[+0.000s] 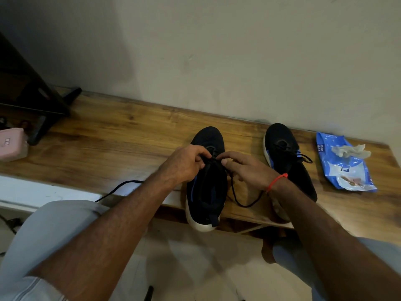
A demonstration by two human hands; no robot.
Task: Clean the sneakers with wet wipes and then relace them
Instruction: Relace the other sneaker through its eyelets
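A used wipe (349,150) lies on the blue pack (345,168), far right. Both hands, left (186,164) and right (245,168), pinch the lace (236,196) over the near shoe's (206,192) eyelets, fingers curled.

The hands (217,165) hide the near sneaker's (206,192) eyelets; the pink case (12,144) is edge-cropped.

A plain, pale wall (238,51) fills the upper half of the frame, unevenly lit, darker toward the upper left. Below it a wooden bench (112,144) with a warm brown grain runs from the left edge down to the right. At the far left a dark, angled stand (41,105) rests on the bench, with a pink case (12,144) just below it at the frame's edge. In the lower middle, a light tiled floor (191,263) lies in soft shadow.
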